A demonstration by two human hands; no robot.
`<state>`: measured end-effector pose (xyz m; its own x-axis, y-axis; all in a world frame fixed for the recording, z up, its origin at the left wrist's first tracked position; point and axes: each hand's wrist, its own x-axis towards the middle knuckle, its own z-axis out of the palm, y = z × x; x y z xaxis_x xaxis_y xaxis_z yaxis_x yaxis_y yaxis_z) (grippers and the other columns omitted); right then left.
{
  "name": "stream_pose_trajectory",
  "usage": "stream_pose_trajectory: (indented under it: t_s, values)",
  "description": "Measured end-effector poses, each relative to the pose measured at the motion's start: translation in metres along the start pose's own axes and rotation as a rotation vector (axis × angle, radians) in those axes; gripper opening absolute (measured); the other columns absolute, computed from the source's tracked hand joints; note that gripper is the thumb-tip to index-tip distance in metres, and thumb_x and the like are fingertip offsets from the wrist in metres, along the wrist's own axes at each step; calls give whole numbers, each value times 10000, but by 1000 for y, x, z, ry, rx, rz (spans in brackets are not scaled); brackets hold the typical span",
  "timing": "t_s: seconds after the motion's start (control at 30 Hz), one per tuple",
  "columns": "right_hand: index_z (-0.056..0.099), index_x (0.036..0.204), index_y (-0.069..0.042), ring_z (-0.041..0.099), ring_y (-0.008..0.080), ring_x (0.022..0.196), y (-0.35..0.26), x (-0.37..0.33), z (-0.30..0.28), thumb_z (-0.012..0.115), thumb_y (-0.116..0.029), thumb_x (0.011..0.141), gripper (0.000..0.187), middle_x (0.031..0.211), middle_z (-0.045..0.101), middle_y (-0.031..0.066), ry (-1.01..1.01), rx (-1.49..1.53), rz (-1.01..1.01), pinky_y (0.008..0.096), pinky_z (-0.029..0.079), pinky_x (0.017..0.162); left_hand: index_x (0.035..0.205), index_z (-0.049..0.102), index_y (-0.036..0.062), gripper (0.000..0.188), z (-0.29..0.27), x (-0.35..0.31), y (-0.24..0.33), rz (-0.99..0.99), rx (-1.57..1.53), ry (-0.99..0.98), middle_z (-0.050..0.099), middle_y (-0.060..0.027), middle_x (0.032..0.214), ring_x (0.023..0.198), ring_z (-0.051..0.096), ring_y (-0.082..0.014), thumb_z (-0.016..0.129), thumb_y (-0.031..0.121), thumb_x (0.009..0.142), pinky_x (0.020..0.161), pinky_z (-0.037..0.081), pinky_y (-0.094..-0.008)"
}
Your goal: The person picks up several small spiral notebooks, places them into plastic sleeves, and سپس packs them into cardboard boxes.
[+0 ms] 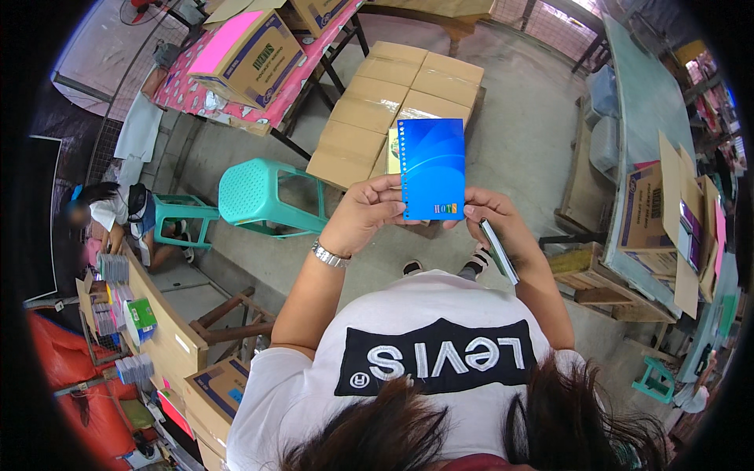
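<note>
A small blue spiral-bound notebook is held upright in front of me, its row of holes along the left edge. My left hand pinches its lower left side, thumb in front; a silver watch is on that wrist. My right hand grips the lower right corner between thumb and fingers. In the same hand, a second thin notebook with pale page edges hangs tilted against the palm. Behind the blue cover, a yellowish strip peeks out on the left; I cannot tell what it belongs to.
Sealed cardboard cartons stand ahead. At far left, a carton sits on a pink-covered table. Green plastic stools stand left, near another person beside stacked notebooks. A long table with open cartons lies right.
</note>
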<state>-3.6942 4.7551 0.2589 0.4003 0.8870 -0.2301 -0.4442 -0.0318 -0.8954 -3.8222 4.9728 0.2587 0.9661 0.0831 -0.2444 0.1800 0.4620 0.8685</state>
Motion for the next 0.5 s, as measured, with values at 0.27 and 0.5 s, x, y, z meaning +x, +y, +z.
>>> stream_pose_trajectory:
  t_s: [0.27,0.5]
  values:
    - [592,990,10,561,104,678,16,12,8,502,-141,939,183,854,678,118,42,-28,45,242,442,616,1233,500,-68,386,-14,-14,-1,31,-90,0,638,-141,1095,932,667,-234,572,-12,858,834,554,-348]
    - [609,941,-8,616,116,741,27,20,14,520,-144,925,163,815,669,83,27,-150,-39,235,434,729,1235,507,-56,380,-28,-20,-2,51,-91,-5,637,-132,1100,945,657,-200,574,6,867,829,551,-338]
